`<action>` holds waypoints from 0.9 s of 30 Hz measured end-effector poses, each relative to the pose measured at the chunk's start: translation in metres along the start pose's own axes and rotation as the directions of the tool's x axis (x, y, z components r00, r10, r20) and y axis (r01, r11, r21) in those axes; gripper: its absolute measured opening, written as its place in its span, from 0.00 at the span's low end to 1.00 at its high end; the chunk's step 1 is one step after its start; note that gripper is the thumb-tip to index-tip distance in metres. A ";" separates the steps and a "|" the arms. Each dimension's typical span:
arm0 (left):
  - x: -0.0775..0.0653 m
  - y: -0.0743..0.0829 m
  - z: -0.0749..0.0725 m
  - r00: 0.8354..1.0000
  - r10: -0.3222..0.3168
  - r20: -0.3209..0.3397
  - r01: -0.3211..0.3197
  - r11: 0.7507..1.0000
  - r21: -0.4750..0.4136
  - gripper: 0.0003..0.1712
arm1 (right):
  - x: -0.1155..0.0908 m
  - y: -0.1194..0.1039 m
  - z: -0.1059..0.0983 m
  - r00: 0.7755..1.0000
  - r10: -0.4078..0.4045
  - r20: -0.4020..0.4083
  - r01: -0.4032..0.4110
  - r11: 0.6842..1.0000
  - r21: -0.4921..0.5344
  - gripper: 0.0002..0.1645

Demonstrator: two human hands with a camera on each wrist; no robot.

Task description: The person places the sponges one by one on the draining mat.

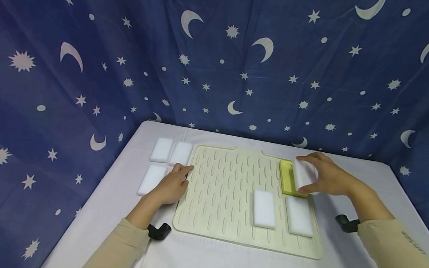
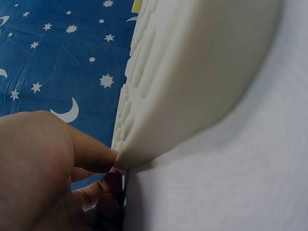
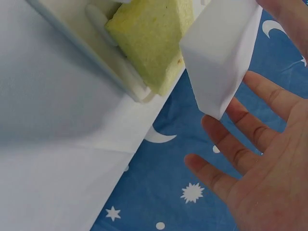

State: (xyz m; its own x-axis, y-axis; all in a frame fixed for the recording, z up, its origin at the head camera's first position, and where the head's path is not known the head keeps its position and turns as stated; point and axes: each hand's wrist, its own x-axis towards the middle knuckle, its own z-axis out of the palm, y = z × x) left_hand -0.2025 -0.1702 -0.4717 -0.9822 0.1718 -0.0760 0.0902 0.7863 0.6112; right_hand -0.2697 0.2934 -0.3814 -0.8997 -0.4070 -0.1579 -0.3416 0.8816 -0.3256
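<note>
My right hand holds a white foam sponge between thumb and fingers, tilted over a porous yellow sponge. In the right wrist view, the white sponge hangs beside the yellow sponge. That yellow sponge lies on the right side of a cream drying mat with raised oval ribs. At the mat's left edge is my left hand, gripping the rim with its fingertips. The left wrist view shows the fingertips right at the mat's corner edge.
Two more white sponges lie on the mat, one sponge near the middle right and another sponge by the right edge. Left of the mat are three white sponges on the white-covered table. A blue star-patterned curtain hangs behind.
</note>
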 end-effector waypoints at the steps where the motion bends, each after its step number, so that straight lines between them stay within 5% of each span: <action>1: 0.000 0.000 0.000 1.000 0.000 0.000 0.000 1.000 0.000 0.28 | 0.000 -0.001 0.000 1.000 -0.003 0.001 0.003 1.000 -0.003 0.67; 27: 0.001 -0.001 0.001 1.000 0.011 0.001 -0.011 1.000 0.007 0.29 | 0.024 -0.026 0.011 1.000 -0.012 0.024 0.012 1.000 -0.001 0.73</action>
State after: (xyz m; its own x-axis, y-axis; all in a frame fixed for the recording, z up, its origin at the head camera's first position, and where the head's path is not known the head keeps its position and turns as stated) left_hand -0.2030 -0.1700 -0.4729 -0.9811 0.1808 -0.0696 0.1023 0.7886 0.6063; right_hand -0.2792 0.2587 -0.3867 -0.8889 -0.4229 -0.1762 -0.3526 0.8771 -0.3261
